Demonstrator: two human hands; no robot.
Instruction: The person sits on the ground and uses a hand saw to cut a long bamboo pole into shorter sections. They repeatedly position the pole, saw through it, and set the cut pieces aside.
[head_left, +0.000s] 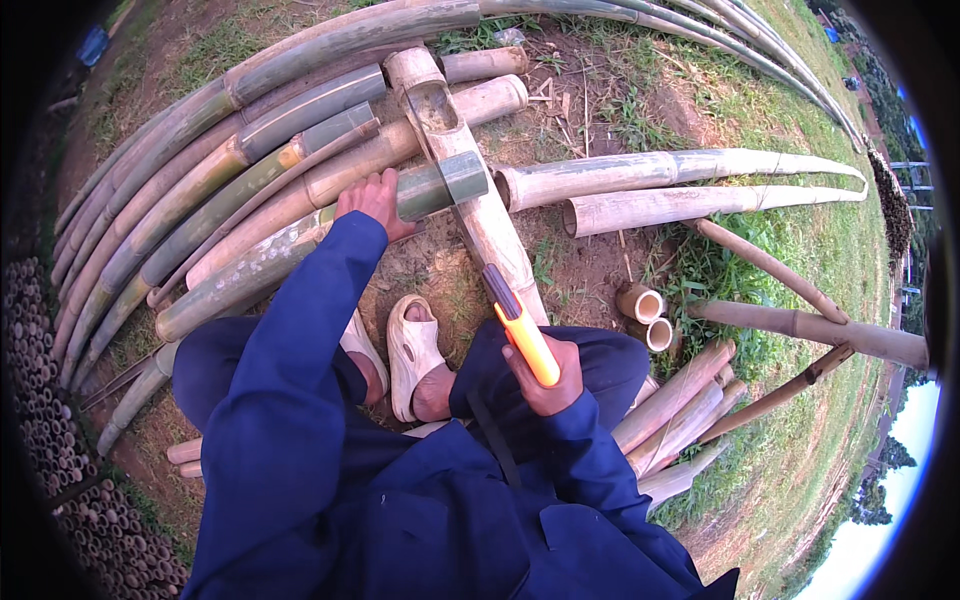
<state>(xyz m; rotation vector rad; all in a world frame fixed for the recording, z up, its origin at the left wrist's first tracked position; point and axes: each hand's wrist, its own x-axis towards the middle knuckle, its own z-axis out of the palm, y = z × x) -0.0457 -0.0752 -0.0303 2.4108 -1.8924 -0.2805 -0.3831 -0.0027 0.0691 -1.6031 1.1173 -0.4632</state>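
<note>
My right hand (548, 377) is closed round the orange handle of a handsaw (527, 343). The saw's long narrow blade points away from me and crosses a green bamboo pole (462, 178) near its right end. How deep the blade sits in the bamboo I cannot tell. My left hand (378, 205) grips that pole left of the blade, with the fingers wrapped over its top. Under the pole's right end lies a pale, thick bamboo piece (508, 238), with an open notch cut in its far part.
Several long bamboo poles (205, 165) lie side by side at the left. Two pale poles (640, 207) stretch to the right. Two short bamboo pieces (640, 302) and a pile of cut lengths (680, 410) are by my right knee. My sandalled feet (413, 350) stand below the pole.
</note>
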